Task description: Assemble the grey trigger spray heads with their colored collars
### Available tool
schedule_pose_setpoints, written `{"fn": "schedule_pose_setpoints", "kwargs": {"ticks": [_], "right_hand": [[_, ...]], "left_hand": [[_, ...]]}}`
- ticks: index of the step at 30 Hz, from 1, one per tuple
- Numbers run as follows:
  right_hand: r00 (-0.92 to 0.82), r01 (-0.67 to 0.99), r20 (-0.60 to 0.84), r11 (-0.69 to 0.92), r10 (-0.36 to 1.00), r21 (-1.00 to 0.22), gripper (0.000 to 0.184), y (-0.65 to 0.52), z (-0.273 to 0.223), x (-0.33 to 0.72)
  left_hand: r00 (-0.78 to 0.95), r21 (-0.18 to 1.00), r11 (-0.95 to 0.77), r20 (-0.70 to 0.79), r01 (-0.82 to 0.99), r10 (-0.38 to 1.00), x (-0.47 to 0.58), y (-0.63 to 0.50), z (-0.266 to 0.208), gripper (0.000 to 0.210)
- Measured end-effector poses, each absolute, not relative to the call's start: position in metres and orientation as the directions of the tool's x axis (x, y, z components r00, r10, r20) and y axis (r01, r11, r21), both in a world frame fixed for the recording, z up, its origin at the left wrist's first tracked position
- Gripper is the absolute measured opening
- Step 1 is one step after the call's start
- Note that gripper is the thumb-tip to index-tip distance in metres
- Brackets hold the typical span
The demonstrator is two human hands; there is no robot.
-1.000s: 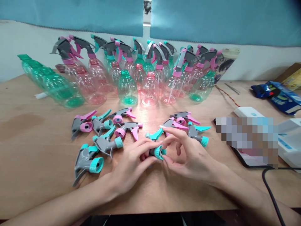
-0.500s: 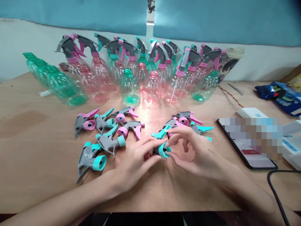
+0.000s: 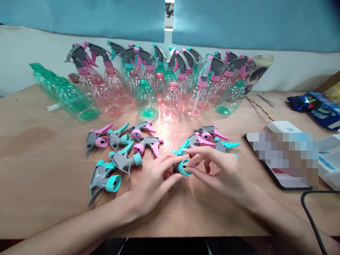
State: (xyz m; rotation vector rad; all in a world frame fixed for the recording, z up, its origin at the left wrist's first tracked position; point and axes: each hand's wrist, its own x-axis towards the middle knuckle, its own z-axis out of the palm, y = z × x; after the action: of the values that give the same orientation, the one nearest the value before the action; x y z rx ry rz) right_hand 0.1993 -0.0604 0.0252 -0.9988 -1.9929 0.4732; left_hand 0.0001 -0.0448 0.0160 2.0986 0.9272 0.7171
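Observation:
My left hand (image 3: pixel 156 177) is wrapped round a grey and teal spray trigger head (image 3: pixel 183 167), whose teal collar faces right with its opening showing. My right hand (image 3: pixel 217 173) has thumb and fingertips pinched together at the mouth of that collar; whatever lies between them is too small to make out. On the table to the left lie several loose trigger heads, among them a teal one (image 3: pixel 106 180) and a pink one (image 3: pixel 97 140). Beyond my right hand are a few more, including a pink one (image 3: pixel 209 132) and a teal one (image 3: pixel 225 144).
Behind stand several bottles, some topped with trigger heads, some open, such as a green bottle (image 3: pixel 147 99) and a pink bottle (image 3: pixel 172 101). Tilted green bottles (image 3: pixel 77 102) line the left. A phone (image 3: pixel 278 163), a black cable (image 3: pixel 310 216) and a blue packet (image 3: pixel 316 108) lie right.
My right thumb and fingertips have closed in on the collar's mouth and moved slightly left. The left hand keeps its grip on the trigger head.

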Motion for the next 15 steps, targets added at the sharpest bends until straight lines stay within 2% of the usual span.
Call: {"fn": "schedule_pose_setpoints", "kwargs": {"ticks": [4, 9, 12, 15], "right_hand": [[-0.365, 0.488, 0.474, 0.598, 0.801, -0.636, 0.024, -0.059, 0.028, 0.203], [-0.372, 0.371, 0.466, 0.589, 0.803, -0.718, 0.028, -0.062, 0.03, 0.197], [-0.353, 0.379, 0.472, 0.585, 0.808, -0.717, 0.018, -0.066, 0.042, 0.195], [-0.345, 0.473, 0.448, 0.565, 0.825, -0.676, 0.006, -0.072, 0.055, 0.197]], "left_hand": [[0.587, 0.784, -0.49, 0.204, 0.38, 0.783, 0.001, -0.048, 0.02, 0.035], [0.571, 0.745, -0.528, 0.243, 0.408, 0.784, -0.004, -0.054, 0.029, 0.034], [0.582, 0.627, -0.635, 0.333, 0.451, 0.742, -0.014, -0.059, 0.038, 0.031], [0.604, 0.454, -0.72, 0.398, 0.525, 0.691, -0.029, -0.066, 0.05, 0.028]]}}
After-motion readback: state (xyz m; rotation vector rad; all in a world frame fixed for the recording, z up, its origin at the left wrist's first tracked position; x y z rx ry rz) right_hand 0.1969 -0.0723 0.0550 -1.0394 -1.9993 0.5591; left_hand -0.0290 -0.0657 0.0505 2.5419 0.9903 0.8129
